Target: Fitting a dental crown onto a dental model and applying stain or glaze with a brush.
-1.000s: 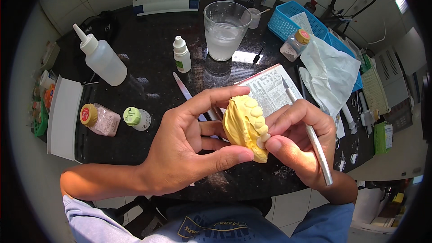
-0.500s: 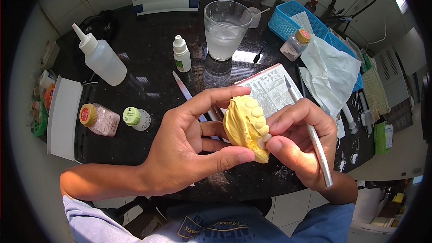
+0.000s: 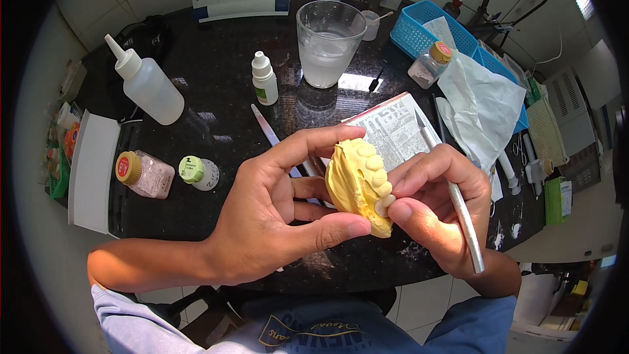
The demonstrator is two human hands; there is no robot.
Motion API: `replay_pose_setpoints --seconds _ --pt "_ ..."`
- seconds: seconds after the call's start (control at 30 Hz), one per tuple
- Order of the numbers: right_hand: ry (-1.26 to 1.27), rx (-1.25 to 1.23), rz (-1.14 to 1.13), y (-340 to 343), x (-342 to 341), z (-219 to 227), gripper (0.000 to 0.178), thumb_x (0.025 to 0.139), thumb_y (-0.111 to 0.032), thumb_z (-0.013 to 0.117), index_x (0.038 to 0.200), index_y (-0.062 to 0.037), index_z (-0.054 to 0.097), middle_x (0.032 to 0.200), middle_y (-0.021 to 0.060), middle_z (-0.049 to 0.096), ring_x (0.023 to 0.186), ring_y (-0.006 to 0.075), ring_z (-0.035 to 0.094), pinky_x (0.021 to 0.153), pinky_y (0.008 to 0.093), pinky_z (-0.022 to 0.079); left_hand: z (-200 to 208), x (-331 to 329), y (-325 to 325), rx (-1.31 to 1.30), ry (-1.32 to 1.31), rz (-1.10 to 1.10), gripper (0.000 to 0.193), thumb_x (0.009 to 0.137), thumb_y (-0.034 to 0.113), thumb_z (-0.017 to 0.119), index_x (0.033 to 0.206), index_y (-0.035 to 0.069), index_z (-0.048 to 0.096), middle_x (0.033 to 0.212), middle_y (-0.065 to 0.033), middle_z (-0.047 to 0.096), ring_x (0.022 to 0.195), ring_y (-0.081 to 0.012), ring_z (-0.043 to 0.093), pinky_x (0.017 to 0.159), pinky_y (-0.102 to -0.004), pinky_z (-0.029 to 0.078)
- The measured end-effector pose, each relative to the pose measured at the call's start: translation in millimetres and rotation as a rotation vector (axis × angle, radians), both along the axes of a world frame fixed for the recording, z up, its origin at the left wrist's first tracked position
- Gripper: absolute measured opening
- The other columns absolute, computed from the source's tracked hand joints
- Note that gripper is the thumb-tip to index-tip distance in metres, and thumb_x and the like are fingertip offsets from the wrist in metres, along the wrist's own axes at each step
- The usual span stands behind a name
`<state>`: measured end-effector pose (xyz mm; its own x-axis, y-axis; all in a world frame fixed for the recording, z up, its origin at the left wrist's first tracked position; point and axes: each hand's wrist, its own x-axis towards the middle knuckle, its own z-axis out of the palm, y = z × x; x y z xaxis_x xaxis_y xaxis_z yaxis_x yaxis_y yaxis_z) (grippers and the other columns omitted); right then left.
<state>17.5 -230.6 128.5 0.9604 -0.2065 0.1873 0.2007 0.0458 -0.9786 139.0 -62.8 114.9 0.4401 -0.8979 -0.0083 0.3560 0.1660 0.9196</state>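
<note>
Gripping a yellow dental cast (image 3: 357, 183) between them, the left hand (image 3: 275, 216) and right hand (image 3: 436, 206) close their fingers; the right also holds a metal tool (image 3: 452, 193). Beyond the fingers stand a glass (image 3: 327, 42) and dropper bottle (image 3: 264, 78) on the table (image 3: 216, 72).

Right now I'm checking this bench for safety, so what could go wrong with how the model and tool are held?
The yellow dental model is pinched in mid-air between the left hand and right hand, so a slip could drop it onto the dark countertop. The right hand also grips a metal blade tool whose tip points up past the fingers; it might nick the model. The full clear cup stands close behind and might get knocked.
</note>
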Motion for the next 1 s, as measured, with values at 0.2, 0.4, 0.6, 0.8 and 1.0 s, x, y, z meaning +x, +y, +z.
replay_pose_setpoints --seconds 0.2,0.4,0.6,0.8,1.0 --pt "0.023 -0.010 -0.008 0.0 -0.4 1.2 0.015 0.084 0.000 0.066 0.095 0.0041 0.057 0.091 0.0123 0.065 0.086 0.0150 0.065 0.080 0.0278 0.053 -0.3 0.7 -0.7 -0.007 0.004 -0.001 0.079 0.076 0.006 0.076 0.139 -0.003 0.029 0.128 -0.0172 0.046 0.113 -0.0218 0.056 0.097 -0.0341 0.049" --pt "0.033 0.014 0.000 0.8 -0.8 2.4 0.015 0.084 0.000 0.066 0.095 0.0044 0.057 0.092 0.0124 0.065 0.086 0.0146 0.065 0.081 0.0277 0.053 0.6 -0.5 -1.0 -0.013 0.006 0.009 0.079 0.076 0.007 0.076 0.139 -0.003 0.029 0.129 -0.0170 0.046 0.113 -0.0215 0.056 0.097 -0.0344 0.049" --pt "0.031 0.011 -0.015 -0.1 -0.5 2.2 0.015 0.085 0.001 0.065 0.096 0.0046 0.056 0.093 0.0128 0.065 0.087 0.0142 0.065 0.082 0.0276 0.052 0.1 -0.4 -0.3 -0.005 -0.008 0.010 0.079 0.076 0.008 0.077 0.139 -0.003 0.029 0.129 -0.0165 0.046 0.113 -0.0210 0.056 0.098 -0.0345 0.049" --pt "0.029 -0.001 0.002 -1.2 -0.2 0.5 0.014 0.084 0.003 0.064 0.095 0.0047 0.056 0.093 0.0132 0.065 0.087 0.0140 0.065 0.081 0.0275 0.052 -0.4 0.0 -0.6 0.001 0.002 0.012 0.079 0.076 0.008 0.077 0.139 -0.003 0.030 0.129 -0.0161 0.046 0.115 -0.0208 0.055 0.098 -0.0344 0.049" --pt "0.031 0.007 -0.003 -0.7 -0.3 0.5 0.014 0.084 0.003 0.065 0.094 0.0046 0.056 0.092 0.0134 0.065 0.087 0.0141 0.065 0.081 0.0276 0.052 -0.6 -0.6 -0.9 0.009 0.004 0.020 0.079 0.076 0.010 0.078 0.139 -0.003 0.031 0.128 -0.0164 0.046 0.115 -0.0205 0.055 0.098 -0.0342 0.049"
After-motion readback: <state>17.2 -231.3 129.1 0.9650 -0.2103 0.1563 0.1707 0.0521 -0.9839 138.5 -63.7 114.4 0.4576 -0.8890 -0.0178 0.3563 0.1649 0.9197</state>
